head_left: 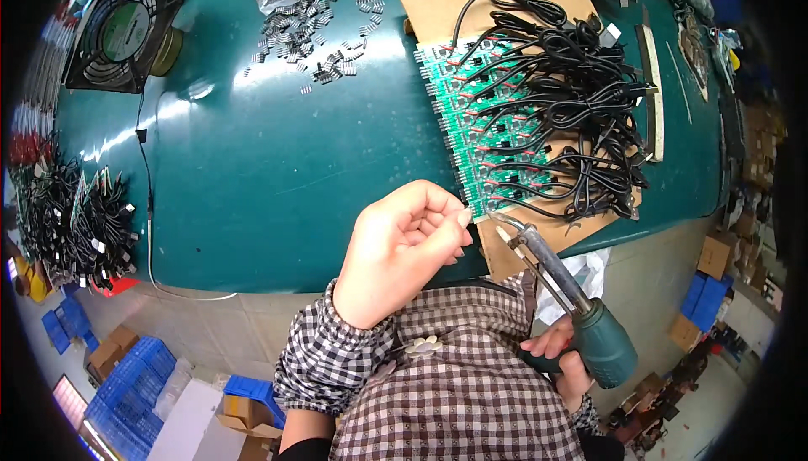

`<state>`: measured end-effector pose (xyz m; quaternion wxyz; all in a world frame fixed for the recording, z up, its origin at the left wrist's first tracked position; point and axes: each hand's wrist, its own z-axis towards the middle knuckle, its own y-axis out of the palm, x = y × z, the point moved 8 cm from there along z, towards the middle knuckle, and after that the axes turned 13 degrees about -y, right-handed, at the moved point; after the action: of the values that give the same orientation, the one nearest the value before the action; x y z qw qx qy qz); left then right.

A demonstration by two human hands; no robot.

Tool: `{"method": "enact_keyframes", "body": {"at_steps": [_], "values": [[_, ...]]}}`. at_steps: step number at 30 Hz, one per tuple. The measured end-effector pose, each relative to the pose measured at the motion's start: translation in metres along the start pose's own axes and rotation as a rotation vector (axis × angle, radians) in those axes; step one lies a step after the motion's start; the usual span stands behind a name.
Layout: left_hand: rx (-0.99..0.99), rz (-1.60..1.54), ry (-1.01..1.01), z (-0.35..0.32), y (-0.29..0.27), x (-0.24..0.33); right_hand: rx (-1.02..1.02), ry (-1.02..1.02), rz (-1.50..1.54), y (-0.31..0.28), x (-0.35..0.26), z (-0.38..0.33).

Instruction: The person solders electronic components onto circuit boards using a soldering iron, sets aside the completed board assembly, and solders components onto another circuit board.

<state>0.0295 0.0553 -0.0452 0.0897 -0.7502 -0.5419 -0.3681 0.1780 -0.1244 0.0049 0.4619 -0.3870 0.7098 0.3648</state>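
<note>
My left hand (408, 242) is closed in a pinch at the near corner of a green circuit board panel (459, 129). Whatever its fingertips hold is too small to make out. My right hand (560, 356) grips a green-handled soldering gun (610, 347) with a thin feed tube along its metal barrel. The bent tip of the gun is close to the panel's near end, just right of my left fingertips. Black cables (581, 108) with red wire ends run from the boards and lie bundled to the right. Cardboard (505, 255) lies under the panel.
Small metal connectors (307, 15) are scattered at the back of the green table (278, 183). A black fan (124, 28) stands at the far left, its cord trailing forward. More cables (76, 225) are heaped at the left edge. A pale bar (652, 95) lies right of the cables.
</note>
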Motion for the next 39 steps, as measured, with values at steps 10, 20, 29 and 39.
{"method": "enact_keyframes", "body": {"at_steps": [10, 20, 29, 39], "values": [[-0.003, -0.007, -0.01, -0.001, -0.001, 0.001, -0.033, -0.035, 0.004, 0.0, -0.002, 0.003], [0.008, -0.011, 0.059, -0.015, 0.0, 0.006, 0.097, -0.359, 0.345, -0.046, -0.03, 0.026], [0.537, 0.95, 0.77, -0.037, 0.012, 0.094, 0.367, -0.347, 0.869, -0.183, -0.06, 0.093], [0.352, 1.391, 0.676, -0.027, 0.034, 0.108, 0.401, -0.236, 0.956, -0.279, -0.083, 0.234]]}}
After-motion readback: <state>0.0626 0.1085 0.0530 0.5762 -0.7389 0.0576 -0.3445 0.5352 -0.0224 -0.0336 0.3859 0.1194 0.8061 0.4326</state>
